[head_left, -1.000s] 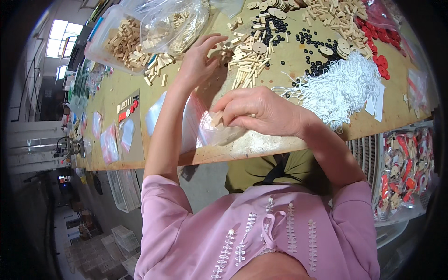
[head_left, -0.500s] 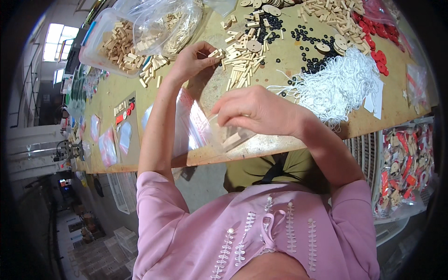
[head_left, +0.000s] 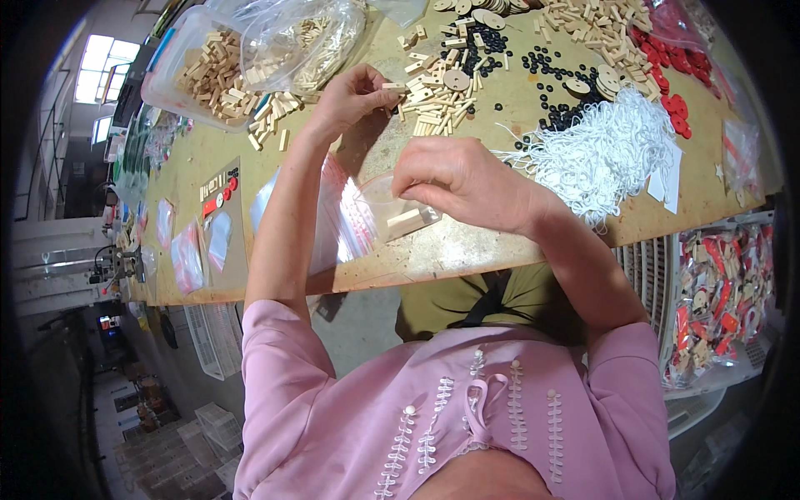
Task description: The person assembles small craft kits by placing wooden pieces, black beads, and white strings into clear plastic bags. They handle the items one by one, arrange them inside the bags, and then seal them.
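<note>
My left hand (head_left: 354, 102) is closed in a pinch on a small wooden block (head_left: 393, 87), at the left edge of a heap of wooden sticks (head_left: 440, 110). Closer to the table's front edge, my right hand (head_left: 462, 179) has its fingers pressed together on the upper part of a clear plastic bag (head_left: 379, 193). A pale wooden block (head_left: 406, 220) shows through this bag, which lies on the table. A stack of clear zip bags (head_left: 333, 218) lies just left of it, partly behind my left forearm.
White string (head_left: 600, 150) is heaped on the right, near black rings (head_left: 554, 104) and red discs (head_left: 677, 115). At the far left stands a plastic tub (head_left: 167, 93) of wooden blocks. A sample board (head_left: 233, 229) lies left. A crate (head_left: 667, 292) of filled bags stands below the table's right edge.
My right hand has risen a little away from the table's front edge. The bag under it looks flatter, its block more exposed. My left hand has shifted slightly farther, still pinching.
</note>
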### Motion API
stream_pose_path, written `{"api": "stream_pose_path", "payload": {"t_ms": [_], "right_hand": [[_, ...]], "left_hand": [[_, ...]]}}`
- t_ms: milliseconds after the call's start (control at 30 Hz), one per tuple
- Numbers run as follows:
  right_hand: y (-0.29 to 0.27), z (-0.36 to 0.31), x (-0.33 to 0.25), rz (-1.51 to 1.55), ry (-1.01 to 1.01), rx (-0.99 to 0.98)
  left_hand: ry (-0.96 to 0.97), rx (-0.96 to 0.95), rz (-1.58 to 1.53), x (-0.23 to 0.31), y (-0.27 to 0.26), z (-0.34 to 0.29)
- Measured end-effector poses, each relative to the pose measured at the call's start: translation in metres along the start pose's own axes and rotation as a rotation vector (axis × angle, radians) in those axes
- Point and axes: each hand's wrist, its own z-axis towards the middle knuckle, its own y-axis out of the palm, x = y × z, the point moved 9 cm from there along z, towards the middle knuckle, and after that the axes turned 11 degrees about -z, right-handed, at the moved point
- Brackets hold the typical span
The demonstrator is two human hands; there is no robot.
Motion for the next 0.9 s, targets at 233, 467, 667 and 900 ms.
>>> {"api": "stream_pose_path", "payload": {"t_ms": [233,467,667,900], "right_hand": [[-0.006,0.002,0.004,-0.007,0.044,0.061],[-0.009,-0.002,0.009,-0.111,0.103,0.047],[-0.004,-0.002,0.004,-0.093,0.049,0.039],[0.012,-0.002,-0.016,0.204,-0.076,-0.150]], "left_hand": [[0.061,0.168,-0.229,0.003,-0.015,-0.012],[0.237,0.002,-0.200,0.101,0.010,-0.109],[0.195,0.039,0.381,0.125,0.029,-0.142],[0.167,0.212,0.051,0.063,-0.012,-0.113]]}}
